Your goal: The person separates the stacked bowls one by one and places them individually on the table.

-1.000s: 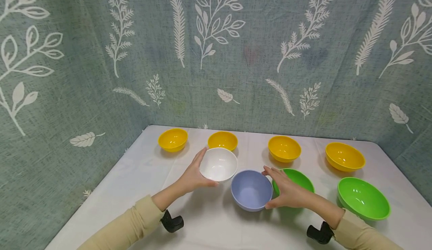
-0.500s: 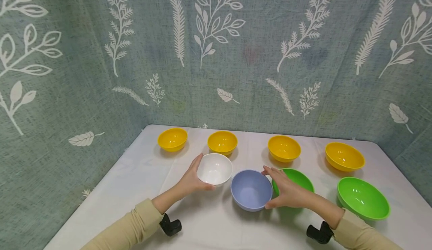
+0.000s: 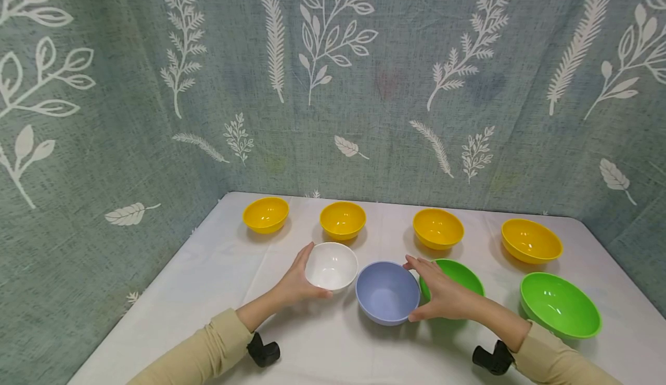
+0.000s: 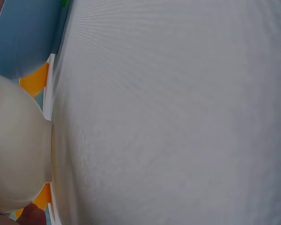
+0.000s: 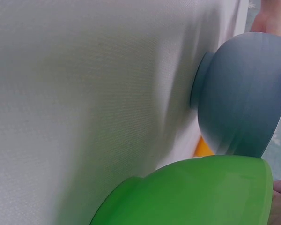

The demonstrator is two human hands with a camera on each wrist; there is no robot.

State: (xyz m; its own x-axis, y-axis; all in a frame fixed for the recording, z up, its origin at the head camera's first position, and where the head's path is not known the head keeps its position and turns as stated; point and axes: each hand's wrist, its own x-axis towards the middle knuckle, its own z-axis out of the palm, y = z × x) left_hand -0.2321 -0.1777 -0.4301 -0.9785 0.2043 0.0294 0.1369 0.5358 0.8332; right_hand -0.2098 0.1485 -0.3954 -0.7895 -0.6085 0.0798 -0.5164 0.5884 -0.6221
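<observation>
A white bowl [image 3: 332,266] sits left of centre, with the left hand [image 3: 296,282] holding its left side between thumb and fingers. Seen from the left wrist, the foot of this white bowl [image 4: 18,145] is at or very near the cloth. Close to its right is a blue bowl [image 3: 387,292]. The right hand [image 3: 442,292] spans the blue bowl's right side, fingers at the far rim and thumb at the near side. Behind that hand a green bowl [image 3: 460,278] is partly hidden. In the right wrist view the blue bowl [image 5: 243,93] appears beside the green bowl [image 5: 196,192].
Yellow bowls stand in a row at the back: far left [image 3: 266,215], behind the white bowl [image 3: 343,221], right of centre [image 3: 438,229] and far right [image 3: 531,241]. A larger green bowl [image 3: 560,305] stands right. A leaf-patterned curtain [image 3: 390,142] borders the white-covered table [image 3: 208,281].
The left hand has lowered the white bowl and drawn it slightly left and nearer, uncovering the yellow bowl behind it. The right hand and the blue bowl have stayed in place.
</observation>
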